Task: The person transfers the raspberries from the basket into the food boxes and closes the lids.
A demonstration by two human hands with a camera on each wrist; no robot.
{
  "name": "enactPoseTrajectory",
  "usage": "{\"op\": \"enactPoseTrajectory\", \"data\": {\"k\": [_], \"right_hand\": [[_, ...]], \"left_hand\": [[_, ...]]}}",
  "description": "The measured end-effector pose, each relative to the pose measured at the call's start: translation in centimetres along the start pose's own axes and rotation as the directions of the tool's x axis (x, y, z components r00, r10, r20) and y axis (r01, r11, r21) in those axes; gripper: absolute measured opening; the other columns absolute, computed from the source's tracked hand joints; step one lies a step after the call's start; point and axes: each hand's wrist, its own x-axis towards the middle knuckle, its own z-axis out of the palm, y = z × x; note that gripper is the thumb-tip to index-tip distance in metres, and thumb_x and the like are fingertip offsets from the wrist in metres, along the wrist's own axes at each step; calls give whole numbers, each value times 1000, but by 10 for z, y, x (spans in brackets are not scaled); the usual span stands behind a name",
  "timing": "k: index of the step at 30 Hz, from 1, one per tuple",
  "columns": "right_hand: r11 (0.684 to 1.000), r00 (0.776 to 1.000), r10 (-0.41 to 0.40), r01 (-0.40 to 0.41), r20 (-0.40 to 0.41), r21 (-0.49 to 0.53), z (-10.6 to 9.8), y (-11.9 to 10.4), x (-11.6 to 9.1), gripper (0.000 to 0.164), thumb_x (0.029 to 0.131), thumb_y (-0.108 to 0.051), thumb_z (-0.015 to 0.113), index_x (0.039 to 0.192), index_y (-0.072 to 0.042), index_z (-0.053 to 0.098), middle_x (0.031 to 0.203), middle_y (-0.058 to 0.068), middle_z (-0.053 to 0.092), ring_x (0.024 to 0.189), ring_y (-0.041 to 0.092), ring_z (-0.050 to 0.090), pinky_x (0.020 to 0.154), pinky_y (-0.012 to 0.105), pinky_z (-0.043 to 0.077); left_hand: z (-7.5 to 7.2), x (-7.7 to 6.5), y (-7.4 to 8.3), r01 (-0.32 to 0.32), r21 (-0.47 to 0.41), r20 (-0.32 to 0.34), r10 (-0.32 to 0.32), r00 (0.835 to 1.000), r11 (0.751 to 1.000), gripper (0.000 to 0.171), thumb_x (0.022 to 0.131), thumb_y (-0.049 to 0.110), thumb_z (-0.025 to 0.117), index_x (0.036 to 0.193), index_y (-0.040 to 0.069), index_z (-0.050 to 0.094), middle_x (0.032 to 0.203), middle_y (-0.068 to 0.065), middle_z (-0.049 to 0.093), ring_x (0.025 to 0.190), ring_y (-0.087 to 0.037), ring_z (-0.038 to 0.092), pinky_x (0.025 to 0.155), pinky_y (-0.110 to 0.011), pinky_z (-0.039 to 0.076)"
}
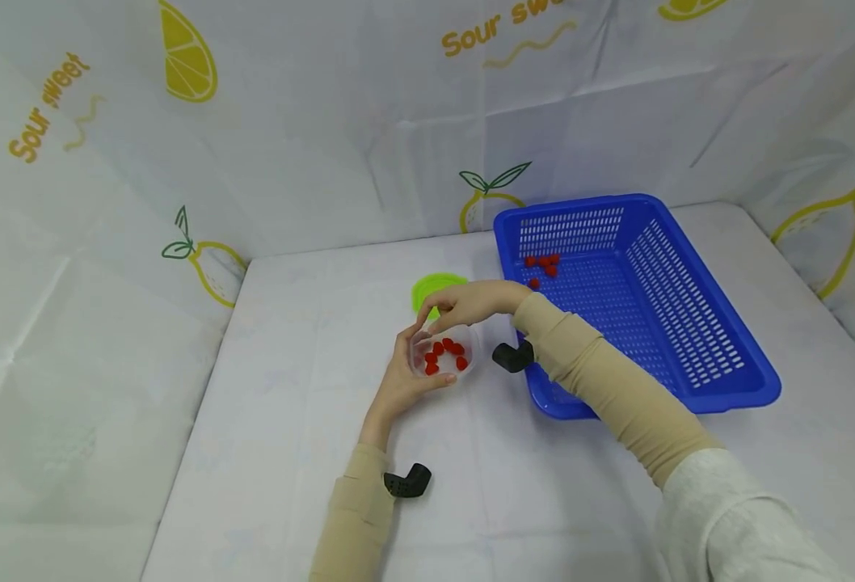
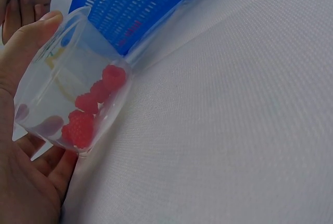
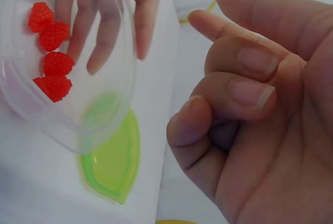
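head view: cup point(image 1: 447, 360) between hands point(image 1: 403, 377) point(image 1: 471, 303)

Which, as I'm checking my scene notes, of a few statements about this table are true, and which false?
1. The left hand holds the clear cup. True.
2. The green lid covers the cup. False: it lies on the white table, beyond the cup.
3. Red berries lie in both the cup and the blue basket. True.
4. The right hand grips the basket's rim. False: it is close to the cup.
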Motion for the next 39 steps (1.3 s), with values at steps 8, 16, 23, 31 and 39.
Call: {"op": "enactPoseTrajectory", "data": {"k": [8,16,23,31,39], "right_hand": [[999,992,-7,11,-126,34,-15,2,-19,35,95,-28,51,127,-13,52,70,0,38,64,17,40,61,24,39],[987,952,13,36,-307,154,-27,20,-41,25,95,-29,52,118,-24,59,75,2,46,66,19,41,59,26,37],[967,887,94,26,-452,252,-37,39,-63,28,94,-35,53,118,-21,59,78,2,47,63,20,39,58,29,37],[942,827,157,39,-539,334,-45,72,-76,37,92,-41,55,120,-17,57,69,-2,44,62,14,41,57,30,37],[927,785,219,19,-580,375,-46,94,-77,44,92,-42,54,126,-13,53,105,-3,57,85,15,50,78,31,42]], "left_hand": [[1,3,0,-5,20,-3,5,1000,1000,95,67,36,82,141,30,23,138,6,44,132,-16,40,112,-44,32],[1,2,1,13,32,-3,-13,1000,999,95,68,30,83,143,27,23,139,1,45,133,-20,38,113,-47,29],[2,0,1,14,35,1,-14,1000,999,95,69,28,82,143,26,23,140,0,44,133,-21,38,113,-47,29],[2,1,-4,12,27,-4,-12,1000,1000,95,68,31,83,142,29,24,139,3,44,133,-19,38,113,-46,30],[-1,-5,12,31,5,9,-31,999,1000,93,72,17,80,144,19,21,143,-7,41,134,-24,36,113,-46,29]]}}
